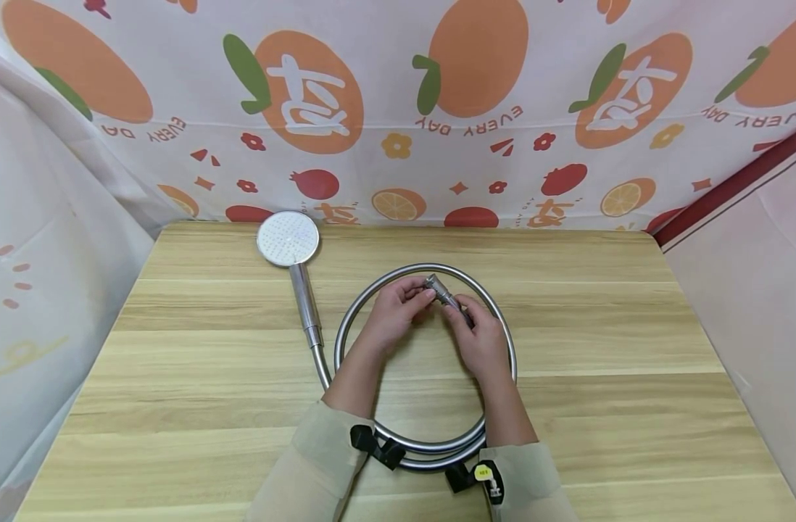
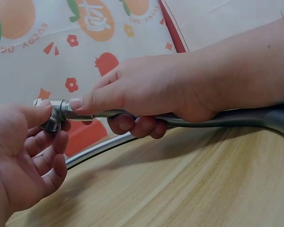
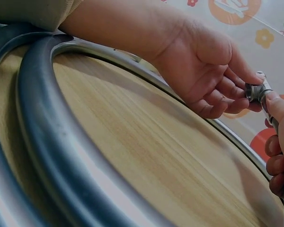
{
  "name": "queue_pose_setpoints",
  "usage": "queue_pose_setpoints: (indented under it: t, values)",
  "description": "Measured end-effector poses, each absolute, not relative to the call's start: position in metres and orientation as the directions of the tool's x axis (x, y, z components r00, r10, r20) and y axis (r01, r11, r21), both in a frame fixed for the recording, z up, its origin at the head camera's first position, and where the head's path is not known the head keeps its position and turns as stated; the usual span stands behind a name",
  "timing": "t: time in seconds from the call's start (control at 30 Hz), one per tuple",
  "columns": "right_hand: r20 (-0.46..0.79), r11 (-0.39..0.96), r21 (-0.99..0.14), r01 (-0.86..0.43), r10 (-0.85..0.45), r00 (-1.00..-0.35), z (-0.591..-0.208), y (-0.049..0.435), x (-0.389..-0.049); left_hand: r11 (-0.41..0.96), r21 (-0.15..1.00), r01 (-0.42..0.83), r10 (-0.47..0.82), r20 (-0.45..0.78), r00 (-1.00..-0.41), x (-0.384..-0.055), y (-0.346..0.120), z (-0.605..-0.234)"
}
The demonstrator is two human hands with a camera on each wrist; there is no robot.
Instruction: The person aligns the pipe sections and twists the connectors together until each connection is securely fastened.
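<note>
My left hand [image 1: 394, 312] pinches a small chrome threaded pipe fitting [image 1: 440, 288] between thumb and fingers. In the left wrist view the threaded outlet of the fitting [image 2: 53, 122] points down beside the left fingers. Around the metal hose end joined to the fitting, my right hand [image 1: 479, 337] has its fingers curled, its thumb lying along the joint. The rest of the shower hose [image 1: 343, 341] lies looped on the table around both hands. At its other end is a handheld shower head [image 1: 288, 238], spray face up, left of the loops.
The wooden table [image 1: 600, 326] reaches back to a white curtain [image 1: 385, 109] printed with fruit. Loops of hose [image 3: 42, 123] pass close under the right forearm. A red strip [image 1: 731, 187] edges a pale panel on the right.
</note>
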State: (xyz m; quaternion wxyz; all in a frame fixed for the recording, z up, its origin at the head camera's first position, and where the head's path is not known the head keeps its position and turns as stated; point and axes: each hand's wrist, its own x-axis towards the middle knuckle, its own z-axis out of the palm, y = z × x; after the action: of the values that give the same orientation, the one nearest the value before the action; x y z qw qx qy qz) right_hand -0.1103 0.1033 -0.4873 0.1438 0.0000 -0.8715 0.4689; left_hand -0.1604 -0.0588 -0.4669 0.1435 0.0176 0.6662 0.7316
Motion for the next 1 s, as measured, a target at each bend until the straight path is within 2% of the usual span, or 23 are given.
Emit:
queue_pose_setpoints:
  t: [0.5, 1.0]
  values:
    - [0.207, 0.520, -0.848, -0.101, 0.148, -0.967, -0.4849, 0.1030, -0.1102, -0.055, 0.984, -0.171, 0.247, -0.152, -0.957, -0.1584, -0.0599, -0.4641]
    - [0.233, 0.460, -0.880, -0.123, 0.192, -0.953, -0.4861, 0.1034, -0.1100, -0.066, 0.978, -0.197, 0.219, -0.179, -0.959, -0.1599, -0.0598, -0.4660]
